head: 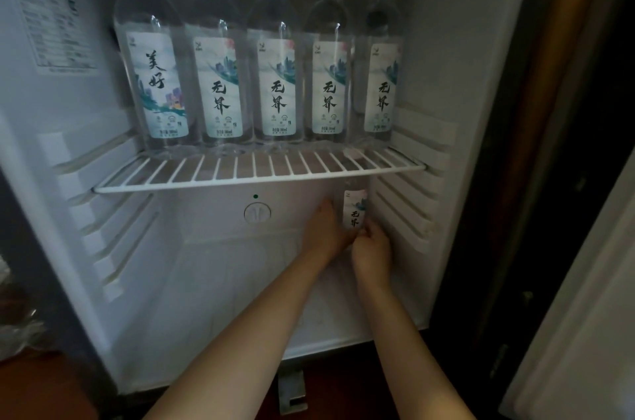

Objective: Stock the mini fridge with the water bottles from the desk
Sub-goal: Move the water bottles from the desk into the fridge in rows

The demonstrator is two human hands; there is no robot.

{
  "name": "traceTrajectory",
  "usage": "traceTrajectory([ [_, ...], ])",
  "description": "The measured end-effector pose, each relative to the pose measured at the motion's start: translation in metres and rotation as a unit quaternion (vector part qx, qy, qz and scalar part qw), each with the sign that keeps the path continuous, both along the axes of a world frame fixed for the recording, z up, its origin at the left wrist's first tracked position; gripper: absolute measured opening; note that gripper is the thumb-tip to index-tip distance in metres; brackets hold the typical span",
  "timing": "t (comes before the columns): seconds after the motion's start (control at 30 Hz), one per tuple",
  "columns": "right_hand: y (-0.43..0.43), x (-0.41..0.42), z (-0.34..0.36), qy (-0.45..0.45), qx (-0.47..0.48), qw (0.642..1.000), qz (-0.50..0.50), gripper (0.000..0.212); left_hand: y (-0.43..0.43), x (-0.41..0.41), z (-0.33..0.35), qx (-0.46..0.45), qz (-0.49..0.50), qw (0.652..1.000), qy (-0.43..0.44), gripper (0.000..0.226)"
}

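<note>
The open mini fridge (422, 51) fills the view. Several water bottles (278, 75) with white caps stand in a row on its white wire shelf (240, 175). Below the shelf, at the back right of the lower compartment, one more water bottle (355, 208) stands upright. My left hand (326, 230) grips it from the left, and my right hand (372, 247) holds it low on the right side. The bottle's base is hidden behind my hands and its top is dim under the shelf.
A round thermostat dial (257, 213) with a green light above it sits on the back wall. Ribbed shelf rails (405, 213) line both side walls. The fridge door (577, 333) hangs open at the right. Crinkled plastic (20, 330) lies at the far left.
</note>
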State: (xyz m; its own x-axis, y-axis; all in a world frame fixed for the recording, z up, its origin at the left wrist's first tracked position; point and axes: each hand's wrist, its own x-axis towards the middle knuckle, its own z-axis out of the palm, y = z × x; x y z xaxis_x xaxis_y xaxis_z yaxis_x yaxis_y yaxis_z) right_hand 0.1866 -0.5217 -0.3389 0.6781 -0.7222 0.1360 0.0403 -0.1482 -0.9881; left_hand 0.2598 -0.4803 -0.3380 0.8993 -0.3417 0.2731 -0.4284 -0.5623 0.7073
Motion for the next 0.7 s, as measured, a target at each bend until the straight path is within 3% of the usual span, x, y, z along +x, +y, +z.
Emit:
traceTrajectory([
  [0.2, 0.013, -0.012, 0.003, 0.020, 0.011, 1.000, -0.016, 0.032, 0.017, -0.012, 0.000, -0.007, -0.031, 0.999, 0.022, 0.054],
  [0.37, 0.037, -0.035, 0.013, 0.004, 0.015, 1.000, 0.005, 0.036, 0.053, -0.037, 0.006, -0.025, -0.005, 1.000, 0.008, 0.073],
  [0.53, 0.078, -0.055, 0.027, -0.001, 0.019, 0.996, 0.092, 0.023, 0.111, -0.076, 0.009, -0.068, 0.032, 0.996, -0.045, 0.034],
  [0.7, 0.118, -0.079, 0.035, -0.022, 0.017, 0.983, 0.183, 0.020, 0.184, -0.122, -0.012, -0.061, 0.036, 0.990, -0.119, 0.013],
])
